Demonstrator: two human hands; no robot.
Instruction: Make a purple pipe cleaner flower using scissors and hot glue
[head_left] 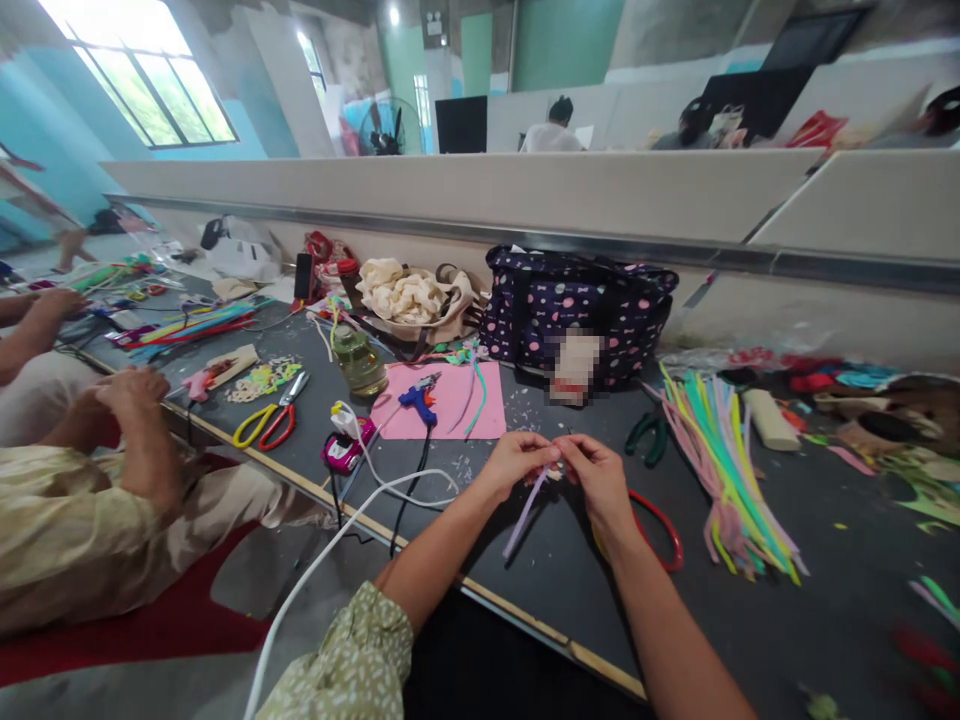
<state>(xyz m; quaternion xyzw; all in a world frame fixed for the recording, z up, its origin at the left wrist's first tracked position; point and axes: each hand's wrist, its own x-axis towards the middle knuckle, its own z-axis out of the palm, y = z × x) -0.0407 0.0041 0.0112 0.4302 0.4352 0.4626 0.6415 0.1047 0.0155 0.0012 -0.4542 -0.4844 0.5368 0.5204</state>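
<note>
My left hand pinches a lilac pipe cleaner, whose free length hangs down toward me. My right hand meets it fingertip to fingertip, closed at the upper end of the same pipe cleaner; the exact grip there is partly hidden by the fingers. Under my right forearm lies a pair of red-handled scissors, mostly covered. Dark green pliers rest just right of my right hand, beside a bundle of pastel pipe cleaners. Beyond my left hand, a blue glue gun lies on a pink sheet.
A dotted dark bag stands against the partition. A bottle, a magenta power socket and scissors lie to the left. A white cable crosses the table edge. A co-worker's hands are at the left.
</note>
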